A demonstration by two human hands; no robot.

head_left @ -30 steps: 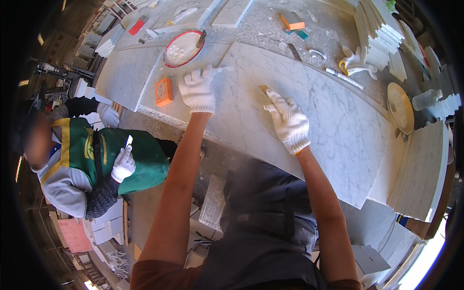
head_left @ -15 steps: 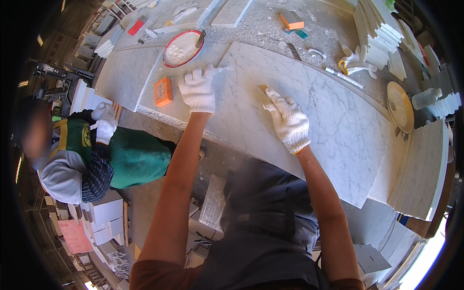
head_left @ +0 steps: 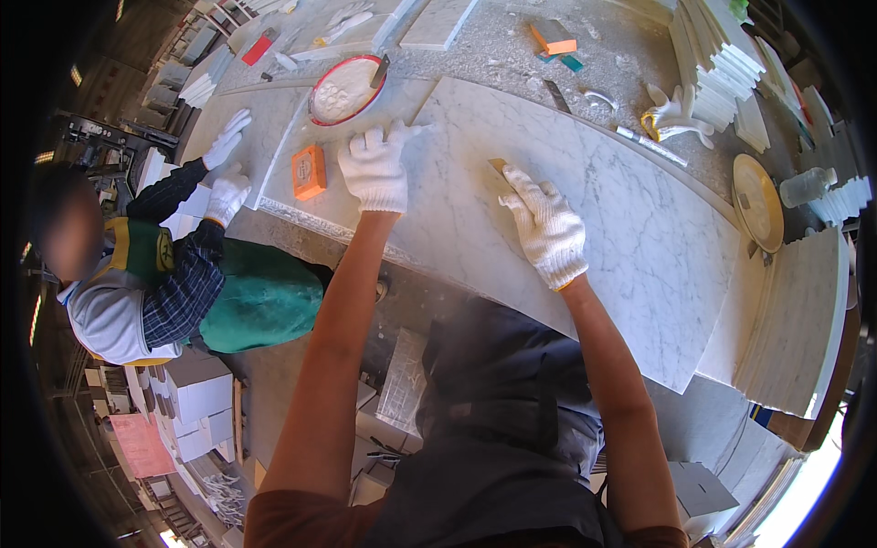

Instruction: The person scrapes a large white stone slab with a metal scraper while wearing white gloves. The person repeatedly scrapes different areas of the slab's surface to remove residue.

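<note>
Both my hands wear white knitted gloves. My left hand [head_left: 373,172] rests over the left part of a grey-veined marble slab [head_left: 621,219]. Its fingers are curled, with one loose glove tip sticking out to the right; whatever they may hold is hidden. On the slab's middle, my right hand [head_left: 546,226] lies with fingers bent around a small flat tan piece [head_left: 496,164], of which just a corner shows past the fingertips. Left of my left hand is an orange block [head_left: 309,173]. Beyond it stands a red-rimmed bowl [head_left: 343,96] of white paste, with a putty knife [head_left: 380,71] at its edge.
A co-worker in a green apron [head_left: 260,297] stands at the left, with gloved hands [head_left: 227,142] over another slab. Spare gloves [head_left: 674,114], a yellowish dish [head_left: 756,203], a clear bottle [head_left: 808,186] and stacked slabs [head_left: 795,320] line the right. More orange and green blocks [head_left: 553,38] lie at the back.
The co-worker's hands have come apart and reached forward onto the neighbouring slab. My two hands look still.
</note>
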